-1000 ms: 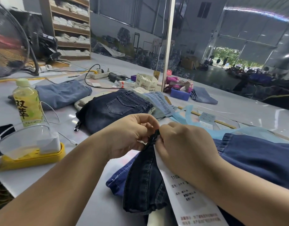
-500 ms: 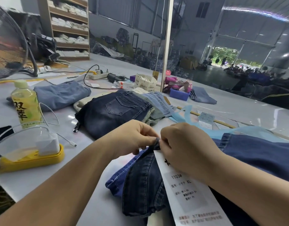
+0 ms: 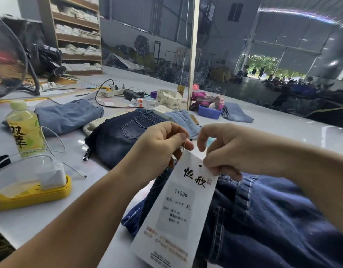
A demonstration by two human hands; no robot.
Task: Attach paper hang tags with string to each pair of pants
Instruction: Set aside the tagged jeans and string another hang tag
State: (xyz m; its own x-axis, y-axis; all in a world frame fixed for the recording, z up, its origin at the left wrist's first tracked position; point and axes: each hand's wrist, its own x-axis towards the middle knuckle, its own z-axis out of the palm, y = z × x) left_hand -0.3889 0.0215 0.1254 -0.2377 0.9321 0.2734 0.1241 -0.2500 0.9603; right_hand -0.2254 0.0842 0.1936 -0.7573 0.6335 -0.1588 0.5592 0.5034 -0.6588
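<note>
Left hand (image 3: pixel 163 146): I pinch the string (image 3: pixel 184 147) above the hang tag (image 3: pixel 178 206).
Right hand (image 3: pixel 232 151): pinching the tag's top corner.
Progress: tag over near dark pants (image 3: pixel 263 219), tie apparently unfinished; far pile (image 3: pixel 128 130) seemingly awaits.

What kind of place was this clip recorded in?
Probably a garment factory or packing hall: folded jeans lie across a long white table, the hands hold a size hang tag, and shelves of stacked goods stand behind.
</note>
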